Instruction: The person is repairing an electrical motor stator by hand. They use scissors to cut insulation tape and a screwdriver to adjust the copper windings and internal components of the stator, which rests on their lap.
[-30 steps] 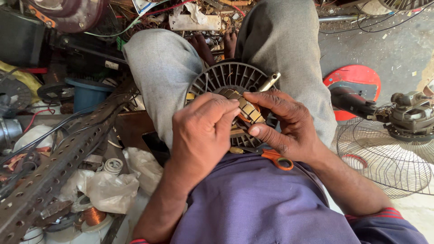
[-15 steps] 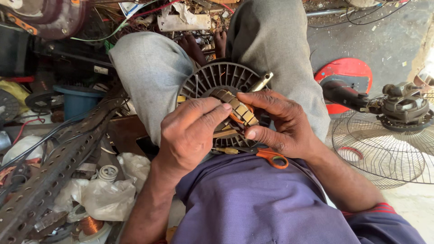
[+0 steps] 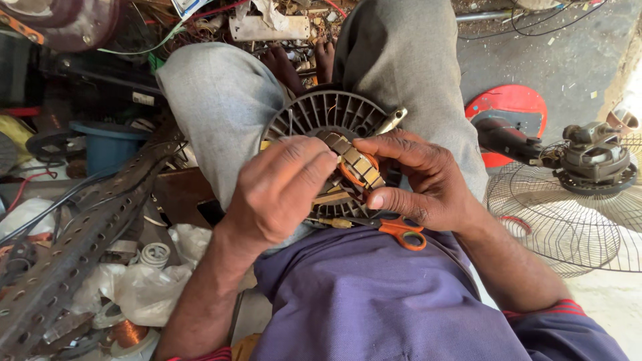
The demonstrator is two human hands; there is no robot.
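Gripping, seemingly, both hands (image 3: pixel 348 180): finned motor stator (image 3: pixel 321 117)

Dark grey ribbed fan housing (image 3: pixel 328 117), orange-handled scissors (image 3: pixel 403 230), red disc (image 3: pixel 508 107), blue tub (image 3: pixel 107 144)

The person wears a purple shirt (image 3: pixel 374 301) with short sleeves. Each sleeve has a thin red stripe along its edge (image 3: pixel 548 309). The trousers (image 3: pixel 221 100) are grey and a bit wrinkled at the knees. The arms are bare from the sleeves down. The left hand (image 3: pixel 281 190) and right hand (image 3: pixel 418 180) wear no gloves or rings.
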